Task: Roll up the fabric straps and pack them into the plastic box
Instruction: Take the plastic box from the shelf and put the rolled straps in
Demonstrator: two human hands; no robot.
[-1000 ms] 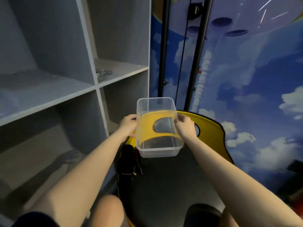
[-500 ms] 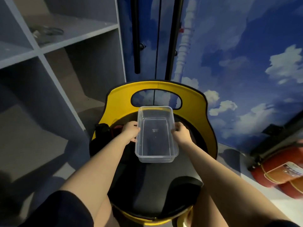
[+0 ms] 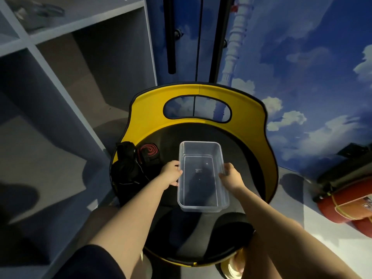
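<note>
Both hands hold the empty plastic box (image 3: 202,176) over the black seat (image 3: 237,150) of the yellow chair: the left hand (image 3: 171,175) grips its left rim, the right hand (image 3: 231,176) its right rim, long axis pointing away from the person. The fabric straps (image 3: 130,166), apparently a dark heap with one red-edged roll, lie just left of the box, nearer the left hand.
</note>
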